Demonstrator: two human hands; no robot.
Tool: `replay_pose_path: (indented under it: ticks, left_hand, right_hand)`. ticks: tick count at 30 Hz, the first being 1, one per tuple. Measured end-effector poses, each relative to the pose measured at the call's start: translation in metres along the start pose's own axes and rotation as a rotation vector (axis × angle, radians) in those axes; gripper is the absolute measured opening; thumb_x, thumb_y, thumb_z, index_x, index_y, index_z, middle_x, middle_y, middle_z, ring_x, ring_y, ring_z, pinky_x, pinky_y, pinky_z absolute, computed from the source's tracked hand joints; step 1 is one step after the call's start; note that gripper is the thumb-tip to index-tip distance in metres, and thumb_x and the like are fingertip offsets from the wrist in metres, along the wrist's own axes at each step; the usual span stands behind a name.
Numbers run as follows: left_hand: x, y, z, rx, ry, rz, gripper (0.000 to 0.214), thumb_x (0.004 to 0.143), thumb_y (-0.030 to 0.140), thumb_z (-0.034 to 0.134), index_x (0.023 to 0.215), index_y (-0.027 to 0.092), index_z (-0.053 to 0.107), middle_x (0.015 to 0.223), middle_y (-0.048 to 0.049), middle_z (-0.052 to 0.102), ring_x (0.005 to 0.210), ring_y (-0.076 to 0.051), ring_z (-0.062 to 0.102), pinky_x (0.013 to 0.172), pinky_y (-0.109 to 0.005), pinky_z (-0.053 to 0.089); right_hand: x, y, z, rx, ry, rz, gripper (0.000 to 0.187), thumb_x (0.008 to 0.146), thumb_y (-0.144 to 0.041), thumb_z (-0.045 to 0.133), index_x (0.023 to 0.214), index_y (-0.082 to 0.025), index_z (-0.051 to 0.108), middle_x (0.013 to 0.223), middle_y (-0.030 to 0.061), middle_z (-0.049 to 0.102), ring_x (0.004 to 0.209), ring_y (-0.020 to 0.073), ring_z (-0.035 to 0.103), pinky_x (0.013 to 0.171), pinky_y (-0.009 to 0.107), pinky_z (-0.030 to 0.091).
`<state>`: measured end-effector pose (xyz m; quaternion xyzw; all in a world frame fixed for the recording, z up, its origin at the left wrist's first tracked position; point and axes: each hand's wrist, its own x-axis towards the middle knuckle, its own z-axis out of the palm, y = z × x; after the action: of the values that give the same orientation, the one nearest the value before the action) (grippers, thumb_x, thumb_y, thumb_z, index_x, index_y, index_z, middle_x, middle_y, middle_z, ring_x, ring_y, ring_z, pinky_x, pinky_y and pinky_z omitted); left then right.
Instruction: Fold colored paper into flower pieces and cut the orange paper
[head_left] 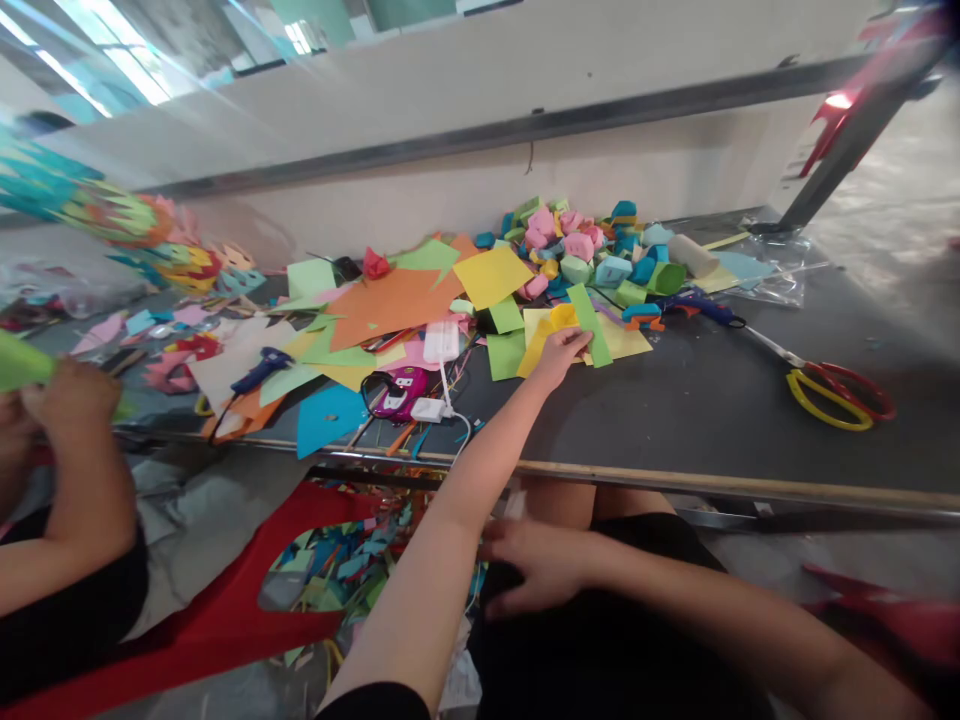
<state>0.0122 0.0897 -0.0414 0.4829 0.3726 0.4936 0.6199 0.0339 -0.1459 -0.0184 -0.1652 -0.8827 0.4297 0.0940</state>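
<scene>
My left hand [562, 355] reaches across the table's front edge, its fingers pinched at the side of a light green paper strip [592, 325]. Right behind these fingers sits a folded yellow paper piece [561, 318]. Under both lie pale yellow sheets [630, 337], with dark green paper squares [507, 352] to the left. Below the table edge, my right hand [529, 560] is over my lap, its fingers apart and holding nothing. Scissors [832, 395] with red and yellow handles rest to the right on the table.
Small folded paper blocks [577, 245] are heaped at the back. A blue glue gun [701, 305] lies near them, another glue gun [261, 370] further left. A purple power strip [401, 393] has cords. At left, a co-worker's hand [82, 400] holds green paper. Paper scraps [352, 560] lie below.
</scene>
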Motion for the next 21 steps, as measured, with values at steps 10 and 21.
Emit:
replay_pose_path:
  ticks: [10, 21]
  left_hand:
    - [0.003, -0.002, 0.003, 0.110, -0.051, 0.006, 0.038, 0.078, 0.044, 0.081, 0.065, 0.014, 0.060, 0.057, 0.0038, 0.055, 0.055, -0.006, 0.049, 0.060, -0.022, 0.038]
    - [-0.001, -0.004, -0.003, 0.186, -0.172, 0.090, 0.037, 0.076, 0.043, 0.081, 0.063, 0.014, 0.063, 0.056, 0.0033, 0.055, 0.057, -0.007, 0.048, 0.059, -0.024, 0.034]
  right_hand:
    - [-0.074, 0.059, -0.202, -0.147, 1.095, 0.411, 0.033, 0.087, -0.051, 0.068, 0.085, -0.018, 0.073, 0.070, 0.0036, 0.069, 0.059, 0.0136, 0.057, 0.057, 0.026, 0.042]
    - [-0.069, 0.145, -0.187, 0.401, 1.170, 0.315, 0.049, 0.063, -0.064, 0.082, 0.068, -0.020, 0.061, 0.054, -0.0028, 0.058, 0.041, 0.0094, 0.050, 0.039, 0.022, 0.032]
